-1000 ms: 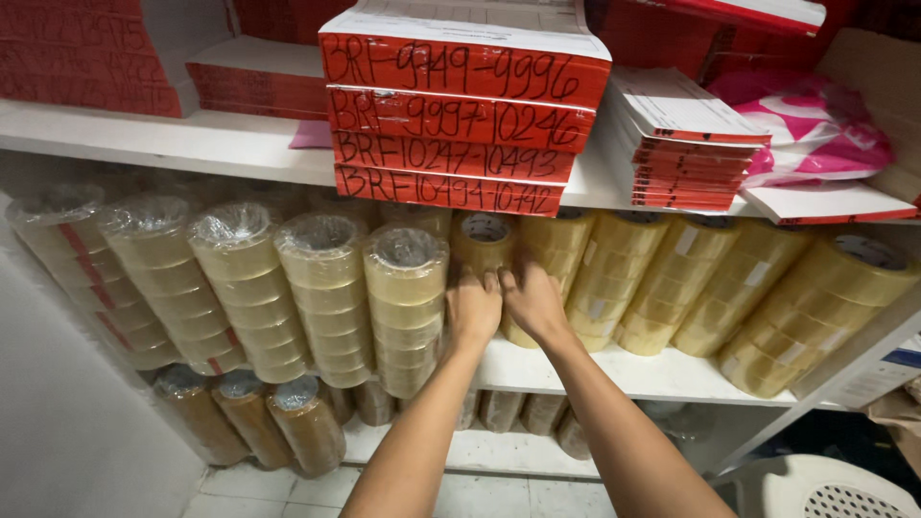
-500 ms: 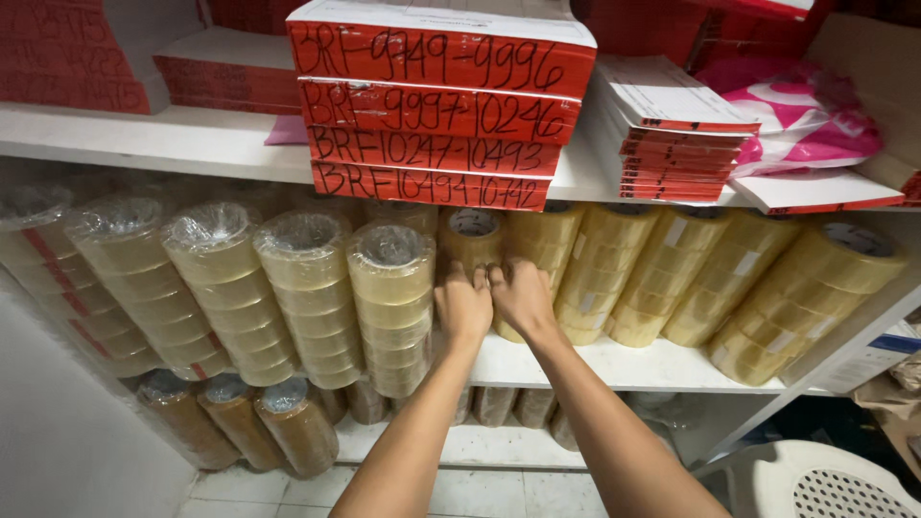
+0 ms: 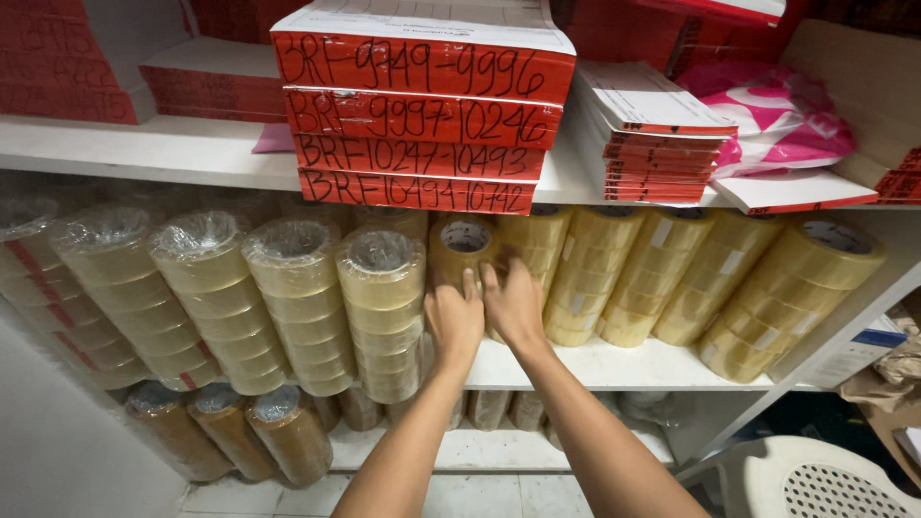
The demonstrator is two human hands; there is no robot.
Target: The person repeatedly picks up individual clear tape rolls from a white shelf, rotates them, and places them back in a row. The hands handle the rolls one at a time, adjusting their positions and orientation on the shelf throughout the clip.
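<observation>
My left hand and my right hand reach side by side into the middle shelf. Both press against a stack of clear packing tape rolls whose top roll shows its cardboard core. The fingers lie flat on the rolls' sides; I cannot tell whether they grip them. To the left stand shrink-wrapped columns of tape rolls, leaning forward. To the right lean more columns of tape rolls.
The upper shelf carries a pile of red-edged paper pads, a smaller pad stack and a pink plastic bag. Brown tape rolls fill the bottom shelf. A white plastic stool stands at lower right.
My view has shifted slightly and moved closer. Both hands stay on the same tape stack, a little lower on it than before.
</observation>
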